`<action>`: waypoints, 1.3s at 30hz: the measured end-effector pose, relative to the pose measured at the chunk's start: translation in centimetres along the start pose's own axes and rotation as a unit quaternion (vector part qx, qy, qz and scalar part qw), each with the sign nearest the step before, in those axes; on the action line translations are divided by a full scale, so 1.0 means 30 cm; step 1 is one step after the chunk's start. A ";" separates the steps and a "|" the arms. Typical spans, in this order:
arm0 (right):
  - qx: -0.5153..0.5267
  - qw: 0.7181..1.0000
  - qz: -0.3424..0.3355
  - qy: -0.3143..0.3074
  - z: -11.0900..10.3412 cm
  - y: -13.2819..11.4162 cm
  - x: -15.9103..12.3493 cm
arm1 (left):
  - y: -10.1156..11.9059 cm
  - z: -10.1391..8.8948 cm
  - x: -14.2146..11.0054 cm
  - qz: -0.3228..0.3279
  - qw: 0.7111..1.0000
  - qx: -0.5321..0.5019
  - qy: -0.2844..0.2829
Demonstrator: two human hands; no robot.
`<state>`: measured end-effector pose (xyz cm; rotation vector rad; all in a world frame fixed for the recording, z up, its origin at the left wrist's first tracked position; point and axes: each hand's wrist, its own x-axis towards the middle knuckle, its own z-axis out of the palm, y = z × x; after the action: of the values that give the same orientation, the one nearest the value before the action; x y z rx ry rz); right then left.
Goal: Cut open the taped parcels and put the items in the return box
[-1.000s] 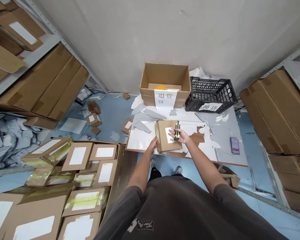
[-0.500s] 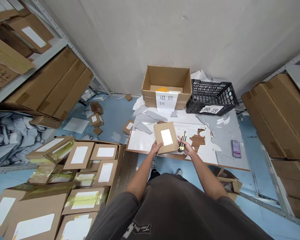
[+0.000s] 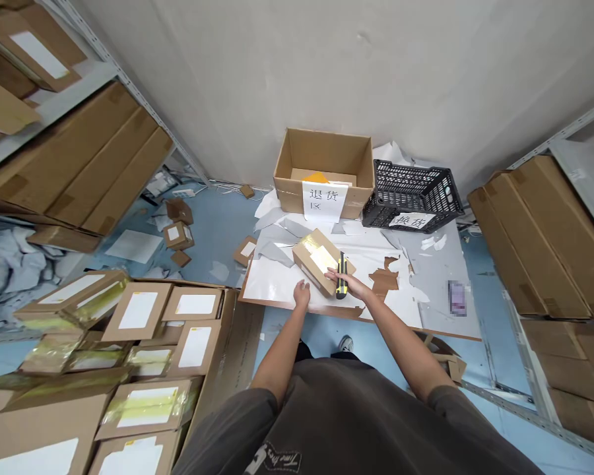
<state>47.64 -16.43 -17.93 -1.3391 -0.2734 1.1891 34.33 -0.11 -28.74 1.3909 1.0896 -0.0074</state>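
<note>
The left hand [image 3: 301,294] has let go of the box [image 3: 321,256] and hangs loosely curled, empty, beside it. The right hand [image 3: 354,286] still grips the cutter [image 3: 342,276], fingers against the box, now turned taped-side-up on the table [image 3: 272,285]. Behind, carton [image 3: 288,187] and crate [image 3: 379,210] haven't moved.

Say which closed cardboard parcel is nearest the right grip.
The taped parcel at the table, partly covered by the right grip; the other parcels lie off it, farther away.

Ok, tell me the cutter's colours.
The cutter is yellow and black, clearest in the head view.
</note>
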 end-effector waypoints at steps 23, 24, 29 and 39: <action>-0.498 0.848 -0.068 0.165 0.002 -0.125 0.486 | 0.357 -0.069 0.101 0.162 0.841 0.514 -0.046; -0.508 0.844 -0.062 0.160 0.009 -0.123 0.488 | 0.354 -0.067 0.095 0.167 0.832 0.528 -0.040; -0.568 0.812 -0.027 0.132 0.045 -0.142 0.477 | 0.359 -0.072 0.085 0.203 0.818 0.537 -0.043; -0.687 0.715 0.075 0.108 0.173 -0.227 0.479 | 0.418 -0.124 0.071 0.176 0.770 0.605 -0.098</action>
<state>53.46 -0.75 -17.20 -2.8126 -1.0250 0.8442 40.59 7.25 -19.67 2.6634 0.5582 -0.6807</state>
